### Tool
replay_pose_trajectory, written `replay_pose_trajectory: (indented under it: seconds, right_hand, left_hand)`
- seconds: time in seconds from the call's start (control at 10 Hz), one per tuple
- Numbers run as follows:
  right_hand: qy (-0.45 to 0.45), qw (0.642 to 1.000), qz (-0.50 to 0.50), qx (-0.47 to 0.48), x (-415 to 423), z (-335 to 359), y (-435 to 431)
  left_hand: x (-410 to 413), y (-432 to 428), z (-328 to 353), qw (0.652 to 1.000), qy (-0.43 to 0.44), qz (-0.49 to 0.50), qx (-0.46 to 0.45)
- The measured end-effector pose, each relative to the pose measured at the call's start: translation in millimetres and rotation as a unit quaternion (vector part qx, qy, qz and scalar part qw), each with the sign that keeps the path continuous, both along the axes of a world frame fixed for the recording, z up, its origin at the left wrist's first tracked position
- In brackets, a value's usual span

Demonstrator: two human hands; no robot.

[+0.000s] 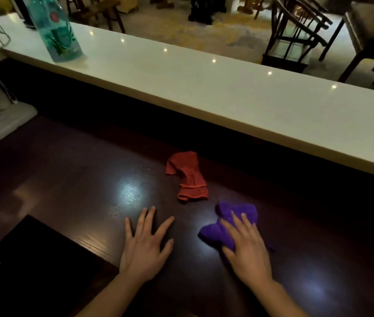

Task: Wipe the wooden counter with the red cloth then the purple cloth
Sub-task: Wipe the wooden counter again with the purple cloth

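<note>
While the right hand [246, 245] presses flat, fingers spread, on the purple cloth [229, 225] | left hand [146, 242] spread flat on the wooden counter [78, 184] | red cloth [187, 176] lies loose just beyond both hands.

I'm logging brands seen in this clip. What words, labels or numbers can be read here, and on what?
None can be read.
Bottle on the white ledge: a red round seal and a pale label, both too blurred to read.
Red cloth, purple cloth and wooden counter: no text.
</note>
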State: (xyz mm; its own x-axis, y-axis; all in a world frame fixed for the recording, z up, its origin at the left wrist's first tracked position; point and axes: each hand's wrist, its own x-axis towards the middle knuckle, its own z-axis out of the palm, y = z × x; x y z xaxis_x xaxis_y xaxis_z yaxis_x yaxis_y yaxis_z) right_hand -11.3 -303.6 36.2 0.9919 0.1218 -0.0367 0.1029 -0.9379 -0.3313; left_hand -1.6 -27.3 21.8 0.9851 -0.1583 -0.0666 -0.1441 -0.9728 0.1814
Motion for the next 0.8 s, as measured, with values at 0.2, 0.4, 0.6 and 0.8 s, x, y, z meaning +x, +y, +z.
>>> replay_pose_trajectory:
  seconds: [0.2, 0.4, 0.6, 0.8]
  right_hand:
    - [0.006, 0.985, 0.169, -0.030, -38, 7, 34]
    - [-0.006, 0.970, 0.244, -0.016, 8, 23, 74]
    - [0.049, 0.968, 0.230, -0.089, 28, 26, 75]
    - [0.024, 0.966, 0.258, 0.002, 31, 68, 96]
  left_hand:
    - [-14, -7, 12, 0.997, 0.050, 0.063, -0.023]
    - [-50, -4, 34, 0.984, 0.085, 0.155, -0.030]
    - [-51, 8, 63, 0.979, 0.029, 0.195, -0.054]
    - [-53, 56, 117, 0.969, -0.044, 0.237, -0.051]
